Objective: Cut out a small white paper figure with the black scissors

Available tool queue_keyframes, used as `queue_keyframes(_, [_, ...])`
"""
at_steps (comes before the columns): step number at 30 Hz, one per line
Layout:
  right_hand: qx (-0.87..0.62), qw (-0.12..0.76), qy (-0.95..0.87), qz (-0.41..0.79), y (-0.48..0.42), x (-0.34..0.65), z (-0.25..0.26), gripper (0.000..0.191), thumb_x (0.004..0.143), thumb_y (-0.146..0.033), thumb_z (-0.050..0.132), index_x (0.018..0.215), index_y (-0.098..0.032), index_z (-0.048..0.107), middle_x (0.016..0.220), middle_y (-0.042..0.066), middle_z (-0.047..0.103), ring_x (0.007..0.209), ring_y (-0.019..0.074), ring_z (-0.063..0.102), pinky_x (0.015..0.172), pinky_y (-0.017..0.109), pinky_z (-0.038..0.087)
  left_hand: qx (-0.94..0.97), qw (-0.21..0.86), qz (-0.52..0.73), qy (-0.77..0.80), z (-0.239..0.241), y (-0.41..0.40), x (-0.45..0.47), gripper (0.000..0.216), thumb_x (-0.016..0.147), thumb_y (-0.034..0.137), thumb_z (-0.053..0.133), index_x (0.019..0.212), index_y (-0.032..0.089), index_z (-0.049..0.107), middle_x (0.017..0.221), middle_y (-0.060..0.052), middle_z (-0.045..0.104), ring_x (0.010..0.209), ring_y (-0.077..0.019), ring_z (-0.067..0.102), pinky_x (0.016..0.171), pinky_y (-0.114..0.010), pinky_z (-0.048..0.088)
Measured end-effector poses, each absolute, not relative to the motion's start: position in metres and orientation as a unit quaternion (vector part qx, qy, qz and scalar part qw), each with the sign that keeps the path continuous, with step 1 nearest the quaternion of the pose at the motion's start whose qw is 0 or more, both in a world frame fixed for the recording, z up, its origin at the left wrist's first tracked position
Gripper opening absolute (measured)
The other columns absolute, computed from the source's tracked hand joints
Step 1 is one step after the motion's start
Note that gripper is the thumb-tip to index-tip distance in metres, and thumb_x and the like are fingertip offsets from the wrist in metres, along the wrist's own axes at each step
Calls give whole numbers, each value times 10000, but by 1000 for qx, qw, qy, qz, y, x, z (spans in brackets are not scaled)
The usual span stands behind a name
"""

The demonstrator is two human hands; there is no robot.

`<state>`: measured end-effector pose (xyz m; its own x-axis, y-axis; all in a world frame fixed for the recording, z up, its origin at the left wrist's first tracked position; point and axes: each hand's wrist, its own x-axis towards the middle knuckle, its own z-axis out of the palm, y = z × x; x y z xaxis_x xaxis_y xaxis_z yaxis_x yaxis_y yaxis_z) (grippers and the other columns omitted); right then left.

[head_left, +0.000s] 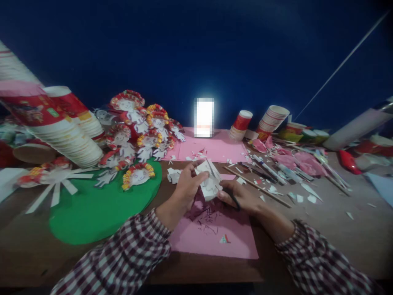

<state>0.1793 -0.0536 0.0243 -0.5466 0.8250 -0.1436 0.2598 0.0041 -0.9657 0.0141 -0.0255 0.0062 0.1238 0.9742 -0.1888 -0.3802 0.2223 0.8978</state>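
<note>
My left hand (186,186) pinches a piece of white paper (209,180) and holds it above a pink sheet (215,231) on the table. My right hand (242,196) is closed around black-handled scissors (233,198), whose blades reach into the white paper. Both sleeves are red and white check. Small dark scraps lie on the pink sheet under my hands.
A green round sheet (101,209) lies at left with several paper-cup dolls (135,123). Stacks of paper cups (61,131) lean at far left and others (273,119) stand behind. A bright phone screen (204,116) stands at the back. Pens and sticks (270,172) lie to the right.
</note>
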Motion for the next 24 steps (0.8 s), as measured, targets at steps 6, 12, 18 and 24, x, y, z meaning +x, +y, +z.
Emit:
queue_keyframes(6, [-408, 245, -668, 572, -54, 181, 21, 518, 771, -631, 522, 814, -115, 541, 609, -6, 494, 491, 71, 396, 432, 181, 309, 363, 653, 515, 420, 2, -27, 15, 540, 654, 239, 689, 1160, 186, 509, 770, -18, 640, 588, -131, 597, 537, -256, 501])
queue_keyframes(12, [-405, 255, -685, 548, -53, 180, 21, 507, 747, -614, 566, 804, -110, 561, 626, -13, 471, 520, 71, 363, 445, 184, 282, 368, 651, 513, 421, 4, -27, 15, 521, 657, 221, 686, 1147, 178, 514, 773, -23, 643, 598, -129, 596, 542, -247, 495])
queue_keyframes(18, [-433, 246, -682, 536, -54, 179, 23, 488, 723, -602, 599, 751, -118, 544, 599, -16, 468, 507, 74, 373, 438, 187, 274, 369, 653, 511, 420, 3, -26, 14, 559, 660, 226, 685, 1185, 168, 502, 816, -50, 655, 631, -142, 613, 571, -259, 507])
queue_keyframes(24, [-453, 237, -665, 545, -54, 178, 26, 448, 707, -569, 624, 726, -133, 523, 577, -30, 453, 488, 72, 373, 432, 190, 276, 366, 654, 513, 419, 3, -27, 14, 541, 659, 228, 687, 1166, 160, 510, 817, -55, 654, 628, -144, 610, 572, -270, 506])
